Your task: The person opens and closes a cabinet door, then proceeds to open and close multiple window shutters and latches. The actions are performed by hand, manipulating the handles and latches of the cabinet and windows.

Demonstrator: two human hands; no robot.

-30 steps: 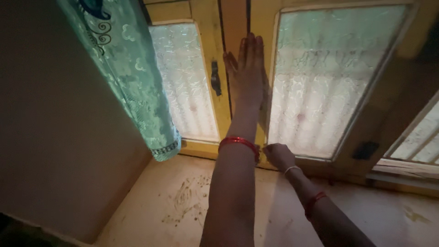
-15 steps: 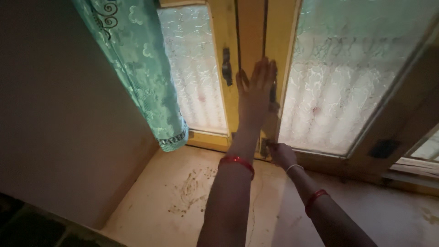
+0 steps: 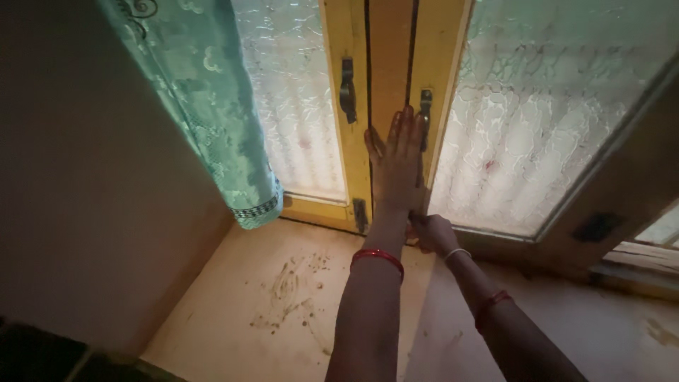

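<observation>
I see a home; yellow wooden window shutters with frosted glass; green lace curtain left of my hands.

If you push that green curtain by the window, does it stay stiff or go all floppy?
Probably floppy: the green curtain hangs in soft folds beside the frosted pane. It looks thin and lacy, so likely light. Its trimmed hem hangs free above the sill, so it would probably swing.

A pale green lace curtain hangs at the left, over part of the left frosted pane; beside it stands a plain dim wall; below lies a smudged stone sill.
</observation>
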